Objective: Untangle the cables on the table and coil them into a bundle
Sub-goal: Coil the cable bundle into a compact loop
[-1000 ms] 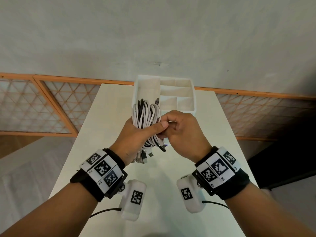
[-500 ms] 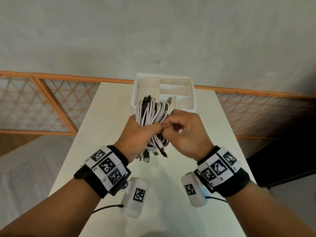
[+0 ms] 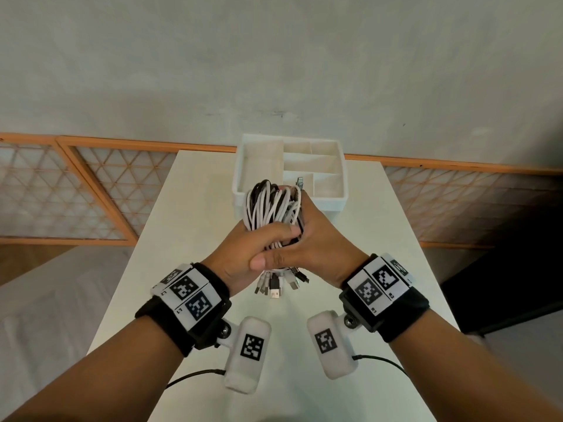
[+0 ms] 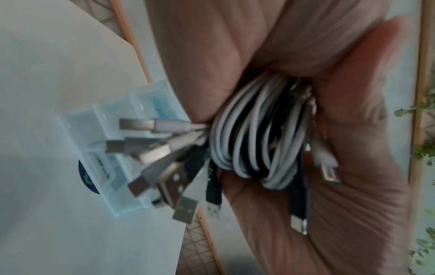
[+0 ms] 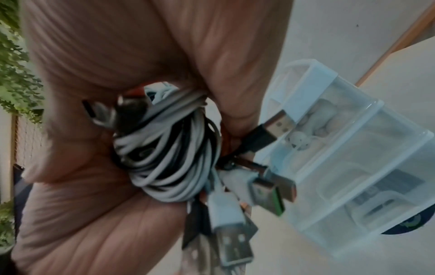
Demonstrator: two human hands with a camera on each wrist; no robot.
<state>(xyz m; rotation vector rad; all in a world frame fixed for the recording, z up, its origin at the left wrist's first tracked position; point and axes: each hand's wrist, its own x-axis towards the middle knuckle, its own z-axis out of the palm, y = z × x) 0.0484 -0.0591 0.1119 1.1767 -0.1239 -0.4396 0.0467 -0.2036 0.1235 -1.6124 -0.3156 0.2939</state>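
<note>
A coiled bundle of white and black cables [image 3: 274, 208] [image 4: 256, 145] [image 5: 169, 148] is held upright above the white table [image 3: 189, 226]. My left hand [image 3: 253, 248] grips its middle with the thumb wrapped across the front. From the right side my right hand [image 3: 313, 239] clasps the same bundle, its thumb lying over the left hand. Several USB plugs [image 3: 274, 287] [image 4: 169, 178] [image 5: 230, 241] hang out below the two hands. Loops of cable stick out above the fists.
A white divided organiser box [image 3: 329, 205] [image 4: 101, 158] [image 5: 353, 167] stands on the table just behind the hands, with small items in some compartments. An orange-framed lattice railing [image 3: 91, 193] runs behind the table. Floor drops away on both sides.
My right hand has stopped pinching a cable end by the left thumb and now wraps around the bundle from the right. The bundle has risen slightly and stands more upright.
</note>
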